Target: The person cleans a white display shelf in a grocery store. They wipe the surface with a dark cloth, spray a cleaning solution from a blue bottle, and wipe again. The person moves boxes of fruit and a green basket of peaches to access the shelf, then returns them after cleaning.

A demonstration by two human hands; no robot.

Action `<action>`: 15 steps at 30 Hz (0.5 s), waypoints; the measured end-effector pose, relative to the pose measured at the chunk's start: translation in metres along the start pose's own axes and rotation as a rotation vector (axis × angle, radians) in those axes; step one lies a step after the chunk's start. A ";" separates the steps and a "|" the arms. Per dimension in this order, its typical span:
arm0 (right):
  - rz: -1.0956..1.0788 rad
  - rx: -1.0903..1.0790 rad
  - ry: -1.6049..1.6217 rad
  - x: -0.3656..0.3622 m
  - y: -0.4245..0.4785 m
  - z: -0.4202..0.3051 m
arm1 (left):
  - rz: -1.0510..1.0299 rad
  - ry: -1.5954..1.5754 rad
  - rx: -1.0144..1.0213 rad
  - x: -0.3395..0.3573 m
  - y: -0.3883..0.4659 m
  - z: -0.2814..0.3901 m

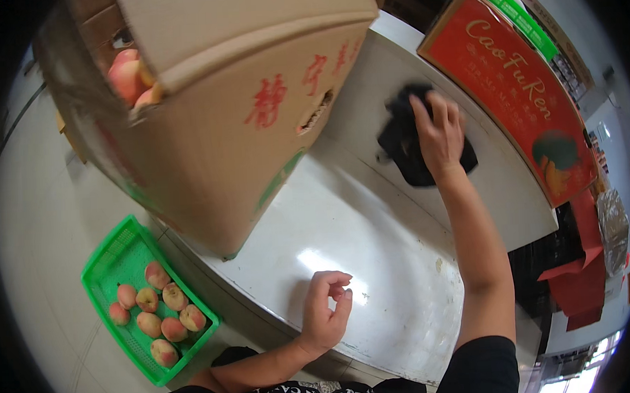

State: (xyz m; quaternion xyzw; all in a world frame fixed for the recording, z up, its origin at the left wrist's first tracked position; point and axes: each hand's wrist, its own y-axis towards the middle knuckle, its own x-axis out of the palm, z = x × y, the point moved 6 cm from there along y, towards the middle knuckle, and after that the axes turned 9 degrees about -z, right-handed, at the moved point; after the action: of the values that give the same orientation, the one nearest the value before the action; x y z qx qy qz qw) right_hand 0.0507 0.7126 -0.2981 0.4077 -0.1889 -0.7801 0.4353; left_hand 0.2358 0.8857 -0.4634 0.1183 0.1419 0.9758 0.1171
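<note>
My right hand grips a crumpled black cloth against the white surface at the back, beneath the red carton; both are a little blurred. Nearer to me, my left hand hovers over the shiny white tabletop, its fingers curled and nothing in them. A large cardboard box with red writing stands at the upper left of the table. Through its torn or folded opening, peaches show.
On the left, below the table's edge, a green plastic basket holds several peaches. A red carton stands along the back right, with a green tray behind it. Red paper hangs at the right.
</note>
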 end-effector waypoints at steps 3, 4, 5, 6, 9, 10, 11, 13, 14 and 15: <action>0.082 0.040 0.015 0.012 0.041 -0.013 | -0.008 -0.028 -0.008 0.000 -0.003 -0.007; 0.123 0.043 0.065 0.023 0.049 -0.023 | -0.011 -0.038 -0.011 0.000 -0.004 -0.008; 0.077 0.073 0.051 0.036 0.056 -0.031 | -0.024 -0.046 -0.018 0.002 -0.002 -0.009; 0.026 0.022 0.038 0.032 0.061 -0.038 | -0.030 -0.042 -0.033 0.001 -0.002 -0.008; 0.058 0.033 0.038 0.011 0.055 -0.016 | -0.055 -0.019 -0.047 -0.001 0.000 -0.005; 0.120 0.040 0.030 -0.004 0.046 -0.001 | -0.046 -0.011 -0.047 -0.002 0.000 -0.005; 0.110 0.063 0.007 -0.015 0.034 0.012 | -0.037 -0.005 -0.048 -0.004 0.000 -0.006; 0.047 0.105 -0.039 -0.041 -0.004 0.042 | -0.043 0.004 -0.046 -0.004 0.000 -0.006; 0.051 0.128 -0.095 -0.052 -0.027 0.057 | -0.038 0.016 -0.041 -0.004 -0.001 -0.006; 0.047 0.155 -0.107 -0.060 -0.050 0.073 | -0.036 0.027 -0.035 -0.004 -0.001 -0.006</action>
State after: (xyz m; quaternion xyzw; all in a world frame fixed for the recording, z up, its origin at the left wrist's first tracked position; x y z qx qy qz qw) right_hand -0.0169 0.7861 -0.2586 0.3934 -0.2813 -0.7733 0.4101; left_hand 0.2380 0.8841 -0.4699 0.1002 0.1283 0.9774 0.1346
